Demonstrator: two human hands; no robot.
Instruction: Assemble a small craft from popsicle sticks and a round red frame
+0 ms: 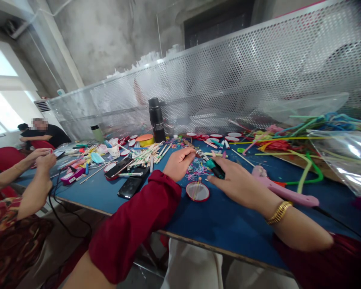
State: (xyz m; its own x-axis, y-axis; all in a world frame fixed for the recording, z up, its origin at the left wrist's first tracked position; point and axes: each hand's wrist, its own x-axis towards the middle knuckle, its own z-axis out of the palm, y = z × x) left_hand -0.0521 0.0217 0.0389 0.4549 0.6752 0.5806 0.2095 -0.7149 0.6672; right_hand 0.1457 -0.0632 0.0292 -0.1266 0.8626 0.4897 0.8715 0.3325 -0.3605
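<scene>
Pliers (214, 167) with teal and black handles are gripped in my right hand (236, 180), their metal jaws pointing at my left fingertips. My left hand (178, 163) is closed in a pinch at the jaws, on something too small to make out, perhaps a little metal ring. Between and below the hands lies a scatter of thin pink and blue loops (195, 171). In front of them, a round disc with a red rim (197, 192) rests on the blue table (216, 224).
A pink glue gun (284, 192) with a cord lies at right, near pipe cleaners (311, 168) and a clear plastic bag (345, 156). At left are a black phone (129, 188), paper sticks (149, 155) and a black thermos (158, 122). A co-worker's hands (45, 160) are farther left.
</scene>
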